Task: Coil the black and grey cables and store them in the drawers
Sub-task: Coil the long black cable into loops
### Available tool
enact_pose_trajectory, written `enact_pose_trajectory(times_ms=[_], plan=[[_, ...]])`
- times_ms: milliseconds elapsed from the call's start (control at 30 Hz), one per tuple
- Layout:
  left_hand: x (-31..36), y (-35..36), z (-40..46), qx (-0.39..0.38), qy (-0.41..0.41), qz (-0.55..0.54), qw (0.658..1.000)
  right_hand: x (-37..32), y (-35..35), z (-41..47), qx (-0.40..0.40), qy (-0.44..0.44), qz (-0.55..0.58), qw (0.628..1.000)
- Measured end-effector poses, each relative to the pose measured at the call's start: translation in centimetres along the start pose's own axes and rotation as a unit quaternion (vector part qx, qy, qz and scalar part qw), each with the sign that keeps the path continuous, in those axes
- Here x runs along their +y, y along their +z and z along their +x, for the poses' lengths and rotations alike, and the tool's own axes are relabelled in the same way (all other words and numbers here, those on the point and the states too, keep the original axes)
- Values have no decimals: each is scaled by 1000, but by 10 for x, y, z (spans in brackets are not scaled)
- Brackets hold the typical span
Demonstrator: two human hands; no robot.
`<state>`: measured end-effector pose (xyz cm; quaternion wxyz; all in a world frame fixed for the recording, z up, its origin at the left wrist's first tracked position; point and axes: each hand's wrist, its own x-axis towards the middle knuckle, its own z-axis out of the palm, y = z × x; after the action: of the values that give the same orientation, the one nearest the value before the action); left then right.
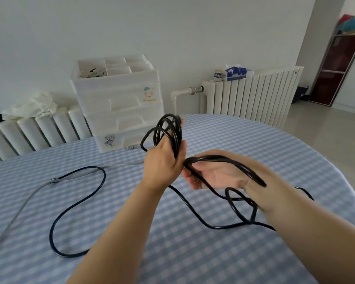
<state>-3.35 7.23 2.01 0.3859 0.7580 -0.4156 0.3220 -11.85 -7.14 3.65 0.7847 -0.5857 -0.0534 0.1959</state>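
Filling the lower frame is a counter [223, 140] under a blue-and-white checked cloth, rounded at its right edge. At center, the left hand [162, 162] is gripping a bundle of loops of the black cable [170, 128], its fingers curled around them. Just beside it, the right hand [215, 175] is lying palm up, its fingers loosely bent, with one strand of that cable running across the palm and wrist. The slack is trailing over the cloth at lower left and lower right. A grey cable [19, 208] is lying at the left edge. White drawers [119, 103] are standing at the counter's far side, upper center. Radiators [252, 95] are lining the pale wall behind, and a dark red cabinet [336, 68] is standing at upper right.
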Motion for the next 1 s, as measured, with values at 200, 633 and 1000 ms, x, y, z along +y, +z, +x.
enact_pose_trajectory(times_ms=[200,633,1000], plan=[[-2,4,1,-40,22,41,998,8,4,5,132,-49,-224,964],[4,-2,10,-114,-127,-4,985,17,19,7,263,-93,-391,877],[-43,-30,17,-238,-236,59,940,-33,-70,-20,524,-82,-379,758]])
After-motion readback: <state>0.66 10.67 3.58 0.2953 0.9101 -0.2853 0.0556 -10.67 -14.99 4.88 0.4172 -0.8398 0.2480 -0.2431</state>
